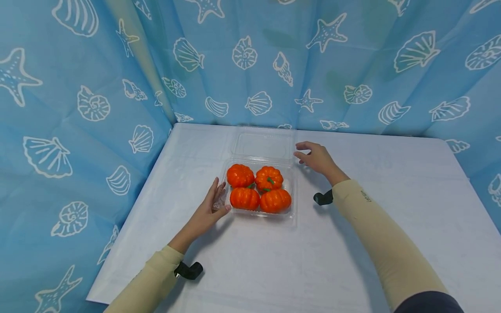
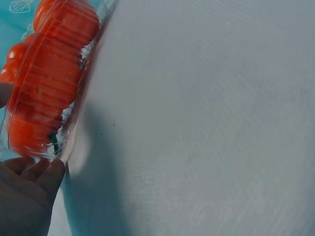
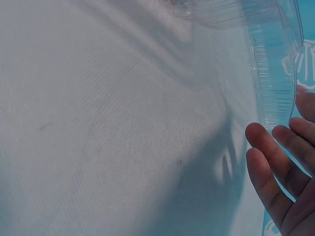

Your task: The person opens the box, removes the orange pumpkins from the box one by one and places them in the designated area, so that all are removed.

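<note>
A clear plastic clamshell box (image 1: pixel 293 211) lies on the white table with its lid (image 1: pixel 263 147) folded back flat behind it. Several small orange pumpkins (image 1: pixel 244 198) with green stems fill its base. My left hand (image 1: pixel 205 213) rests against the left side of the box, its fingers along the side and the thumb near the front corner. In the left wrist view, fingertips (image 2: pixel 51 169) touch the ribbed wall. At the lid's right edge is my right hand (image 1: pixel 317 158), fingers loosely bent and holding nothing. Whether its fingertips touch the lid I cannot tell.
A white cloth (image 1: pixel 352 261) covers the table. Blue curtains (image 1: pixel 258 65) with white shell and starfish prints hang behind it and along the left. Black wrist mounts (image 1: pixel 189 270) stick out from both beige sleeves (image 1: pixel 383 234).
</note>
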`<state>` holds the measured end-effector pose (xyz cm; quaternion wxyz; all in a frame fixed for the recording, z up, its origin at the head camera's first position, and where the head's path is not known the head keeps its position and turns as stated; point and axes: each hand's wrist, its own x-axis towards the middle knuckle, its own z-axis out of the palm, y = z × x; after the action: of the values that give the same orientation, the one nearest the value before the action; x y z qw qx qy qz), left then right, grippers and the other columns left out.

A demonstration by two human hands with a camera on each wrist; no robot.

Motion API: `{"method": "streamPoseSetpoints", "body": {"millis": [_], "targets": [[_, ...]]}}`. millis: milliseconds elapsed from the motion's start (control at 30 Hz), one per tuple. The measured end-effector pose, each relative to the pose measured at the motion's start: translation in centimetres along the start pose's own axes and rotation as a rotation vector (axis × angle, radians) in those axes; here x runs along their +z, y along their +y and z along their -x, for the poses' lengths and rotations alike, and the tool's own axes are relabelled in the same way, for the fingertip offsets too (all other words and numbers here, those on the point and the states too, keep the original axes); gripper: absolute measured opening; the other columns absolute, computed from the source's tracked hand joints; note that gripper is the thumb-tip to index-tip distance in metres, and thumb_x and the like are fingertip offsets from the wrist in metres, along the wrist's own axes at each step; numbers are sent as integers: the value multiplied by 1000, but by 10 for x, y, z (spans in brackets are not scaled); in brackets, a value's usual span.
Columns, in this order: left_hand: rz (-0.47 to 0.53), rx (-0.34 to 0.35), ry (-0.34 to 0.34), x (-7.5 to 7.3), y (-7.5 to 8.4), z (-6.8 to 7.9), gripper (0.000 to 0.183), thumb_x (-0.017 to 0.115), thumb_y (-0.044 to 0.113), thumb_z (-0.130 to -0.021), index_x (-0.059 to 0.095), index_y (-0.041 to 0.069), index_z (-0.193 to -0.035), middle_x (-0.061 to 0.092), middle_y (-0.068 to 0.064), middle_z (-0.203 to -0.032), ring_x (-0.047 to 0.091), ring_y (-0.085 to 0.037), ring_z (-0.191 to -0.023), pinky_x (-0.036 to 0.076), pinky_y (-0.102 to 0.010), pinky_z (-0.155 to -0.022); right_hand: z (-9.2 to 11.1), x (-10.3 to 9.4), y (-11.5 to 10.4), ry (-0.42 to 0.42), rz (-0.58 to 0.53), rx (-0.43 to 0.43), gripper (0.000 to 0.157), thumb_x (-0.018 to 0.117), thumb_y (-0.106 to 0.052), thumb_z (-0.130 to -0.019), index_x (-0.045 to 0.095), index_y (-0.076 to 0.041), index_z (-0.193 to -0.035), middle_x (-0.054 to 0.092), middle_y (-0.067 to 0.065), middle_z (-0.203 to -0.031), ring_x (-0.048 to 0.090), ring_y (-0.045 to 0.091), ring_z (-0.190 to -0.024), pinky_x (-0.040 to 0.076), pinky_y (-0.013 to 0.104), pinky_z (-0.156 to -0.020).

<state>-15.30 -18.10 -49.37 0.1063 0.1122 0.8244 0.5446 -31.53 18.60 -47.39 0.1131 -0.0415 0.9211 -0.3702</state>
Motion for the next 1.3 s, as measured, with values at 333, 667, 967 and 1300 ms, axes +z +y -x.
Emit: {"method": "streamPoseSetpoints", "body": {"millis": [333, 667, 967, 1300], "targets": [[-44, 7, -7, 0, -1, 0, 90, 66, 28, -100, 6, 22, -166, 21, -5, -169, 29, -29, -152, 43, -55, -110, 5, -4, 0, 52, -19, -28, 48, 58, -31, -105, 50, -10, -147, 59, 14, -135, 64, 30, -105, 58, 43, -91], [-27, -4, 12, 1, 2, 0, 90, 68, 19, -98, 7, 14, -165, 19, -12, -169, 22, -33, -154, 25, -57, -119, 29, -10, -16, 41, -23, -26, 45, 59, -28, -104, 52, -6, -143, 61, 16, -128, 62, 31, -107, 57, 43, -93], [2, -1, -17, -2, 38, 11, 87, 65, 11, -99, 8, 4, -163, 19, -21, -167, 22, -36, -153, 18, -59, -120, 61, -12, -36, -64, -99, -44, 46, 61, -27, -103, 53, -5, -142, 61, 16, -126, 65, 32, -107, 58, 42, -91], [8, 5, -19, -2, 38, 12, 87, 64, 10, -99, 7, 4, -163, 18, -21, -167, 21, -36, -153, 18, -58, -120, 92, -5, -45, -83, -79, -130, 44, 65, -26, -100, 58, -7, -139, 66, 11, -122, 65, 29, -104, 59, 37, -86]]}}
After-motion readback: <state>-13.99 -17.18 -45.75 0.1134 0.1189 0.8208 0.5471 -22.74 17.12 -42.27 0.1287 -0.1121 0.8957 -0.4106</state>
